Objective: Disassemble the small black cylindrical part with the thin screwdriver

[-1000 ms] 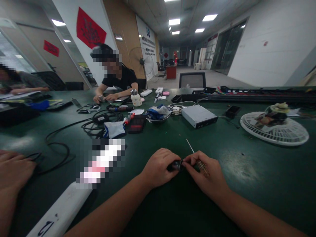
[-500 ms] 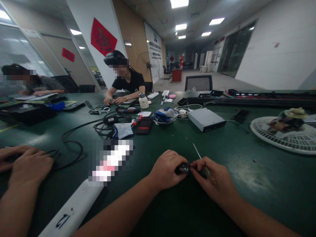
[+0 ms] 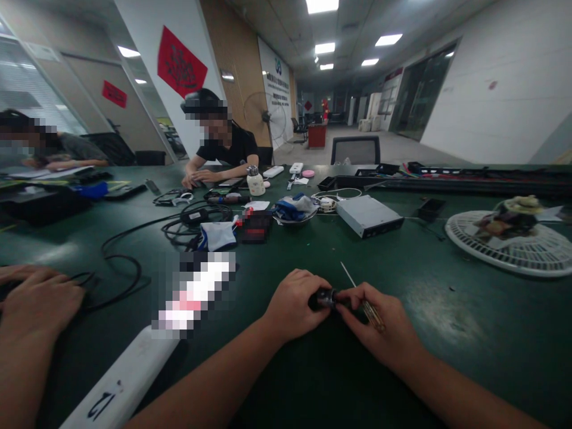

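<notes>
Near the front middle of the table, my left hand (image 3: 297,304) is wrapped round a small dark metal cylinder (image 3: 327,298) lying roughly level. The far side of that cylinder is hidden in my palm. My right hand (image 3: 384,325) is closed, with a screwdriver (image 3: 373,316) tucked across it. The amber handle shows between the fingers and the thin shaft points up and to the left. Thumb and forefinger of this hand are at the cylinder's right end; whether they pinch a small piece there, I cannot tell.
A white device marked with writing (image 3: 107,381) lies left of my arm. Another person's hand (image 3: 40,298) rests beyond it. Ahead are a grey disc drive (image 3: 370,215), a bowl of cloth (image 3: 295,210), black cables (image 3: 134,262) and a white fan grille (image 3: 460,235). Someone sits opposite (image 3: 227,146).
My view has turned slightly right, so the scene sits a little further left. Both hands keep nearly the same hold on the cylinder and the screwdriver.
</notes>
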Tool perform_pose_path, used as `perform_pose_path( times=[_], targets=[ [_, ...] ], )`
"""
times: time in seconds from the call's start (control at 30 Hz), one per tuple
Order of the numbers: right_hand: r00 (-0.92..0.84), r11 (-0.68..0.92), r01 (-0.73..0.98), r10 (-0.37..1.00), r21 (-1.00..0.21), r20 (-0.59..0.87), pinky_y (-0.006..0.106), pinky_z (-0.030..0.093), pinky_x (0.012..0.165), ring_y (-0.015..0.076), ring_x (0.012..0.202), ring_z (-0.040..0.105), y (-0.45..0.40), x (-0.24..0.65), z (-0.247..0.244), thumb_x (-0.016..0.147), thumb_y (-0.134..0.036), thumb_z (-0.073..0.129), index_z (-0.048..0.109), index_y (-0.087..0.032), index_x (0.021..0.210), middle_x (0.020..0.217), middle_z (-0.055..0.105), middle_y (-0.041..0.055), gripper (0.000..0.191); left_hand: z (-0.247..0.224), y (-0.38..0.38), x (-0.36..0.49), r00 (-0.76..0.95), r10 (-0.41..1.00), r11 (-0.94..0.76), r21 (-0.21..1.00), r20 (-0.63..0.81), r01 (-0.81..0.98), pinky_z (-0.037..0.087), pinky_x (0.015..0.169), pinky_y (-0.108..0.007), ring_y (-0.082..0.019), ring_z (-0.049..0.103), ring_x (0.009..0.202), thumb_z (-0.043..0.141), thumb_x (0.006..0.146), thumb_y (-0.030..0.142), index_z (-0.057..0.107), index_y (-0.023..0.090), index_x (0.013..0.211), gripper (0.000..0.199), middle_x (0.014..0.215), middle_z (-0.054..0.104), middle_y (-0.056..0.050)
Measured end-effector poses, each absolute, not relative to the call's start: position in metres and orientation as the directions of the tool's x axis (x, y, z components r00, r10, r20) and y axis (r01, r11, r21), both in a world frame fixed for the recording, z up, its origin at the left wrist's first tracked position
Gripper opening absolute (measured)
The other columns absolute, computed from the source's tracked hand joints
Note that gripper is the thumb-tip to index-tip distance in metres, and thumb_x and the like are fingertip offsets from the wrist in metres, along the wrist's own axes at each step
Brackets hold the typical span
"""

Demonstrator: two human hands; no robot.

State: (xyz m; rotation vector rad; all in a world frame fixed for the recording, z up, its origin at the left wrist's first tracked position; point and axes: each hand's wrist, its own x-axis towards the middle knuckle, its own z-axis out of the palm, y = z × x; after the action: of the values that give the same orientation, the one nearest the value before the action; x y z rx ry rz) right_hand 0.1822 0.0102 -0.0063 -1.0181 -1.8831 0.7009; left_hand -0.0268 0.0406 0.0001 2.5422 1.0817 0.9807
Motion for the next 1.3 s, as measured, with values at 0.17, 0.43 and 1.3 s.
perform_pose_path(
  times=[0.17,0.43,1.3],
  targets=[
    [-0.295,0.527,0.387,0.848,-0.756,0.44,0.03,0.053,0.072,0.018,0.082,0.071,0.009,0.1823,-0.0058,0.087,-0.015,0.063,0.045,-0.024,0.077,0.089,0.072,0.0009,0.023,-0.0006,0.0417,-0.0271,0.544,0.683,-0.729,0.404,0.488,0.553,0.046,0.078,-0.036,-0.021,0.062,0.084,0.073,0.074,0.018,0.063,0.02,0.097,0.025,0.088,0.07,-0.003],
    [-0.41,0.619,0.377,0.778,-0.689,0.476,0.033,0.052,0.073,0.0191,0.084,0.065,0.0099,0.1822,-0.0033,0.088,-0.008,0.055,0.046,-0.024,0.081,0.09,0.066,0.0026,0.02,0.0019,0.0403,-0.0265,0.555,0.685,-0.728,0.416,0.471,0.545,0.045,0.077,-0.036,-0.02,0.062,0.083,0.072,0.074,0.015,0.064,0.02,0.094,0.022,0.086,0.069,-0.002],
    [-0.379,0.609,0.37,0.789,-0.702,0.484,0.031,0.051,0.073,0.0182,0.083,0.067,0.0095,0.1846,-0.007,0.087,-0.011,0.06,0.041,-0.025,0.079,0.087,0.066,0.0016,0.025,0.0017,0.0397,-0.0268,0.551,0.665,-0.746,0.43,0.504,0.508,0.048,0.076,-0.036,-0.02,0.062,0.083,0.073,0.074,0.019,0.067,0.021,0.096,0.023,0.087,0.069,-0.002]
  ],
)
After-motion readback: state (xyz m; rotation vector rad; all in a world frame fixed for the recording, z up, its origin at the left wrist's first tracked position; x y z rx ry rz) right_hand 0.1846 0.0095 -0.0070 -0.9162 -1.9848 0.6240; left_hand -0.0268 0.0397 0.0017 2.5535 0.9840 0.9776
